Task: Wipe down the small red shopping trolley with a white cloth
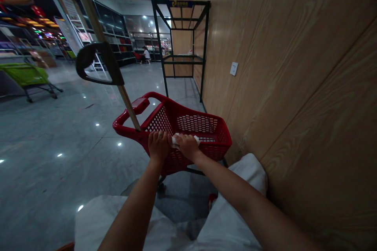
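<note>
And here's the red cart (178,162), just off centre at seven o'clock! The left hand (158,145) is folded over the near rim, clamped on it; just beside at three, the right hand (187,146) clutches a white cloth (175,141) against that same rim, while a pole (129,106) slants up to eleven and a black rack (182,62) stands at twelve

Walled off on the right by wood panelling (282,70), near the red cart's (212,150) far end. Barred ahead by the black metal frame (183,62). Cut across, left, by the slanting pole (128,104) and its black loop (112,64). Wide open beyond, over grey floor (64,180) to the green cart (25,74). Open from above into the red cart, yet blocked along its near side by left hand (159,146) and right hand (187,146).
</note>
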`<state>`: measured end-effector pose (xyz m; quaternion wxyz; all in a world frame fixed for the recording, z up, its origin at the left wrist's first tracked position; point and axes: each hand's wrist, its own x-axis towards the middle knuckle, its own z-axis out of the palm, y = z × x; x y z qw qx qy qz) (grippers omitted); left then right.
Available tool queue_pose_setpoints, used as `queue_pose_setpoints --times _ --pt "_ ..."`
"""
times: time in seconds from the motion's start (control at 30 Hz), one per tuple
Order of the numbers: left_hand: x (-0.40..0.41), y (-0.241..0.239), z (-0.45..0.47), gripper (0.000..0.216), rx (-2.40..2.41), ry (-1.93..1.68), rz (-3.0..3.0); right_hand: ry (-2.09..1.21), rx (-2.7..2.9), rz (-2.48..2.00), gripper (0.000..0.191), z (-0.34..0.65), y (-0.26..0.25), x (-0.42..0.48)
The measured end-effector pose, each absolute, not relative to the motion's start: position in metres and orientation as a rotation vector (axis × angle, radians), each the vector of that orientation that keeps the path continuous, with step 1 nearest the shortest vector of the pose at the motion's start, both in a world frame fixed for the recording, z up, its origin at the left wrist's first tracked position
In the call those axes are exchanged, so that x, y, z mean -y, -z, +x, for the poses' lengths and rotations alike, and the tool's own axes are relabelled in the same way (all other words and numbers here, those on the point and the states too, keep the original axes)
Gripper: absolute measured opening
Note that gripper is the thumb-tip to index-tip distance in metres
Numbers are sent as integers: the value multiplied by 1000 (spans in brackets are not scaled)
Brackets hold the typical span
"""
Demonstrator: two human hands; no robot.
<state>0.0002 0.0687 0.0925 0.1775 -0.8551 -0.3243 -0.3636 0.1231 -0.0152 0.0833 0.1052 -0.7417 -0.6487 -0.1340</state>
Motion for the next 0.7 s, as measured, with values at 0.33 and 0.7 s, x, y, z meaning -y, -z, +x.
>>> queue_pose_setpoints --times 0.33,0.7 --pt "-64 -92 12 28 1017 1176 -2451 440 1849 -2326 33 188 -59 66" --pt "-72 -93 0 27 924 1010 -2474 447 1917 -2137 35 122 -80 5"
